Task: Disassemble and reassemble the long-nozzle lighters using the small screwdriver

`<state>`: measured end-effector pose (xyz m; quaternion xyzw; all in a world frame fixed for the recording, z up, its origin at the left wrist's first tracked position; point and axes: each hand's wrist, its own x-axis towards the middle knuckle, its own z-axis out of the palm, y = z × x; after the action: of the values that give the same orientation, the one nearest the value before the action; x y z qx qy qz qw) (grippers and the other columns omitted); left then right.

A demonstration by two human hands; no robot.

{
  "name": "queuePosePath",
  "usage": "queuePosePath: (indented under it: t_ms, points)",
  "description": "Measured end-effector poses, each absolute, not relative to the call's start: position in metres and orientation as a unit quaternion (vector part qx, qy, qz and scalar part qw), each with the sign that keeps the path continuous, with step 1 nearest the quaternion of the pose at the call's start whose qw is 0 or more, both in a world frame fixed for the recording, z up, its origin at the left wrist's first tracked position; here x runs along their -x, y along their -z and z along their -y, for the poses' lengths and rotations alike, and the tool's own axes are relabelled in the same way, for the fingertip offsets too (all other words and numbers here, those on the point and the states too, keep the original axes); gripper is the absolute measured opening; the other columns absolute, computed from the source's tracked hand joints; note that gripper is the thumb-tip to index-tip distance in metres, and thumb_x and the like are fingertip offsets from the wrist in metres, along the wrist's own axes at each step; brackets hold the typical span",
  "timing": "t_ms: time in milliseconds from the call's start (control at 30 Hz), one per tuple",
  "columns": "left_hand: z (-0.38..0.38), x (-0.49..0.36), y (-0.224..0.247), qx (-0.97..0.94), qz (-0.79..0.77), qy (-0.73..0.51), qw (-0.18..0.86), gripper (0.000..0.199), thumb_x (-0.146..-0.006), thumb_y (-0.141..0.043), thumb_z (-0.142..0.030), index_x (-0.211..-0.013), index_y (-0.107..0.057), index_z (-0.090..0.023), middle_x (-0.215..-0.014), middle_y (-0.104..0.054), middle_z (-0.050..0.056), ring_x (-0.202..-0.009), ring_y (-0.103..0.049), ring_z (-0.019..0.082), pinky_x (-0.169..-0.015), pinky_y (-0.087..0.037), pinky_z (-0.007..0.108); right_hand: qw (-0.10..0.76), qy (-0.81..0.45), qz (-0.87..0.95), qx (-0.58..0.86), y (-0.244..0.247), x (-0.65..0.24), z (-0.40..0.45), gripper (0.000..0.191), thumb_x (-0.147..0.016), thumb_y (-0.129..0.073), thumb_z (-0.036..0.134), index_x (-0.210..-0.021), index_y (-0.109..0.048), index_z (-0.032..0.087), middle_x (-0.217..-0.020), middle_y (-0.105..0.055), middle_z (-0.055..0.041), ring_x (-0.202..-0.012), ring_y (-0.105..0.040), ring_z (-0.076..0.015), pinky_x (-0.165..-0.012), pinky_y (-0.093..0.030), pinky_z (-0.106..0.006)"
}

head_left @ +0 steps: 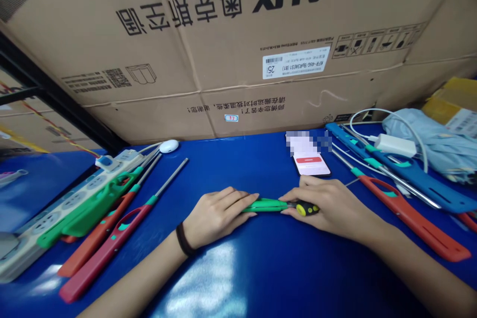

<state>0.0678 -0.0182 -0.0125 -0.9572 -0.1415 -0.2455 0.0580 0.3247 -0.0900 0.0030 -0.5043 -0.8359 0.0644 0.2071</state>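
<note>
In the middle of the blue table, my left hand [219, 213] is closed around a green lighter [267, 205], its body lying sideways and partly covered by my fingers. My right hand [322, 206] grips a screwdriver [306, 208] with a black and yellow handle. The screwdriver's metal shaft points left and meets the lighter's right end, close to my right fingertips. Whether its tip is inside the casing I cannot tell. A dark band circles my left wrist.
Left, a red long-reach lighter [99, 253], an orange one [100, 231] and a green one [89, 208] lie by a white power strip [69, 198]. Right are a phone [309, 161], an orange lighter [413, 213], blue lighters [421, 176] and cables. A large cardboard box [223, 59] stands behind.
</note>
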Motion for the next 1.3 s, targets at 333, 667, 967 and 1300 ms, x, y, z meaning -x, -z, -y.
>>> queuePosePath:
  t_ms: [333,667,967,1300]
  points:
    - [0.025,-0.072,0.015,0.946,0.145,0.286,-0.049,0.028,-0.088,-0.058,-0.025,-0.116,-0.06,-0.017,-0.101,-0.072,0.004,-0.086,-0.067,0.014,-0.077,-0.056,0.024,0.21,-0.053,0.871,0.441,-0.007,-0.316,0.094,0.018,-0.086,-0.052,0.015,-0.095,-0.067,0.02,-0.075,-0.065,-0.0038,-0.072,-0.056,-0.0162,-0.06,-0.044,-0.025]
    - [0.03,-0.073,0.01,0.942,0.172,0.273,-0.087,0.023,-0.089,-0.056,-0.023,-0.109,-0.064,-0.017,-0.096,-0.073,0.003,-0.082,-0.068,0.015,-0.073,-0.055,0.024,0.188,-0.049,0.873,0.446,-0.011,-0.313,0.096,0.019,-0.086,-0.051,0.013,-0.096,-0.065,0.02,-0.079,-0.064,-0.0037,-0.075,-0.055,-0.0162,-0.06,-0.044,-0.025]
    - [0.022,-0.072,0.002,0.938,0.195,0.247,-0.146,0.027,-0.087,-0.059,-0.031,-0.111,-0.065,-0.02,-0.091,-0.073,0.004,-0.077,-0.067,0.014,-0.068,-0.053,0.024,0.214,-0.073,0.85,0.475,-0.01,-0.316,0.093,0.019,-0.088,-0.055,0.028,-0.103,-0.066,0.022,-0.079,-0.063,-0.0019,-0.071,-0.057,-0.0137,-0.058,-0.043,-0.023]
    - [0.022,-0.071,0.004,0.931,0.204,0.279,-0.122,0.027,-0.086,-0.061,-0.033,-0.109,-0.066,-0.02,-0.083,-0.072,0.003,-0.07,-0.066,0.013,-0.061,-0.051,0.021,0.206,-0.072,0.837,0.502,-0.008,-0.316,0.093,0.025,-0.087,-0.056,0.033,-0.109,-0.065,0.025,-0.076,-0.059,-0.0007,-0.065,-0.057,-0.0122,-0.059,-0.046,-0.022]
